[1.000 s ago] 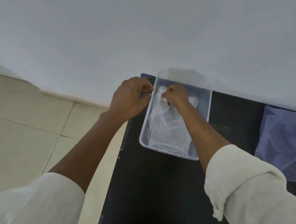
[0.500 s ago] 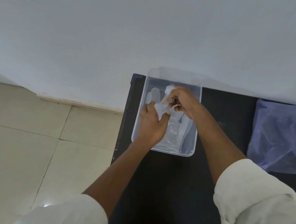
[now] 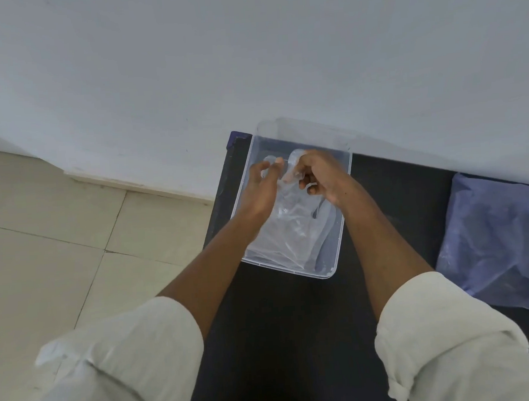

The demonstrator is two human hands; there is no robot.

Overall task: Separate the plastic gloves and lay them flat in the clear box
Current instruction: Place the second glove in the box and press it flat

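A clear plastic box [image 3: 332, 270] sits at the far left end of a black table, against the wall. Thin transparent plastic gloves [image 3: 293, 229] hang and lie inside it, crumpled and overlapping. My left hand [image 3: 261, 191] is over the box's left side, fingers pinched on the upper edge of the glove material. My right hand [image 3: 320, 175] is over the box's far middle, fingers curled and pinched on the same bunch of gloves. The two hands are close together, with the film stretched between them.
The black table [image 3: 284, 338] runs toward me, its left edge dropping to a beige tiled floor [image 3: 59, 259]. A bluish plastic bag [image 3: 501, 238] lies on the table at the right. A white wall [image 3: 248, 61] rises right behind the box.
My left hand moved from the box's left rim in over the box and took hold of the gloves. Both hands now pull the film apart slightly. The view shifted left.
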